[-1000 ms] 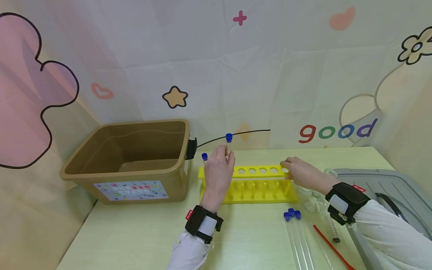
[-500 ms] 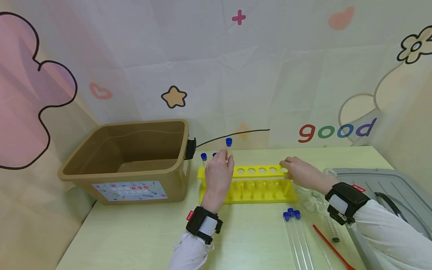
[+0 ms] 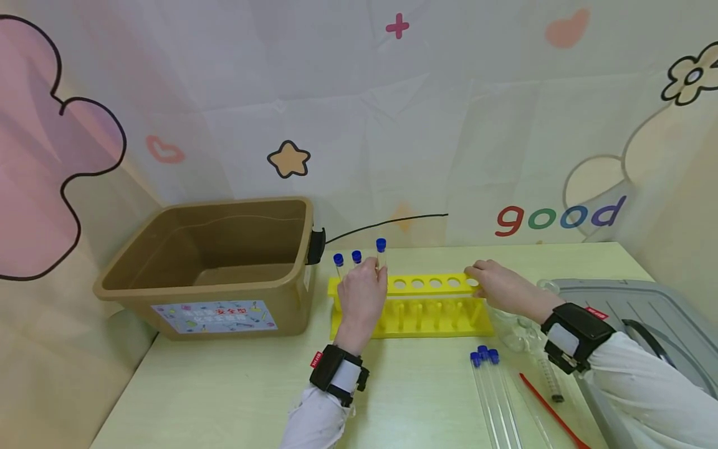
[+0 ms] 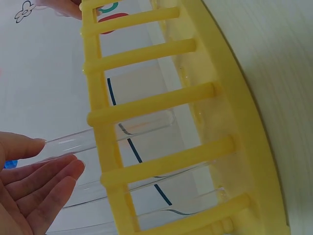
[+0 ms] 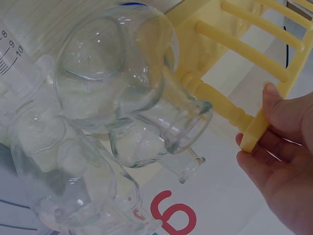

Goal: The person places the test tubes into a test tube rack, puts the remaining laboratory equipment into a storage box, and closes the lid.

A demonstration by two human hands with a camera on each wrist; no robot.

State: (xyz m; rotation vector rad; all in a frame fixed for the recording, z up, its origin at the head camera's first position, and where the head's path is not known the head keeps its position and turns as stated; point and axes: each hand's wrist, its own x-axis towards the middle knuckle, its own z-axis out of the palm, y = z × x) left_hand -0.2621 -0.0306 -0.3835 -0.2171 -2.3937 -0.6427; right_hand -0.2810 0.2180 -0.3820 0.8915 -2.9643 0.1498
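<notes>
A yellow test tube rack [image 3: 432,332] stands on the table. My left hand [image 3: 363,299] pinches a blue-capped test tube [image 3: 381,247] between thumb and fingers. In the left wrist view this test tube [image 4: 146,126] passes through the rack's top bar, its lower end short of the base. Two more capped tubes [image 3: 339,262] stand in the holes at the rack's left end. At the other end my right hand [image 3: 505,285] grips the rack's top bar, thumb on one side and fingers curled on the other in the right wrist view.
Several blue-capped test tubes [image 3: 493,399] lie in front of the rack. Beside them are a red stick [image 3: 552,408] and a syringe [image 3: 552,380]. Glass flasks [image 5: 112,73] sit right of the rack by a grey lid [image 3: 606,299]. A brown bin [image 3: 213,293] stands left.
My left hand has lowered the test tube further into the rack, its blue cap now lower. A second standing tube's cap has come into view. My right hand stays on the rack.
</notes>
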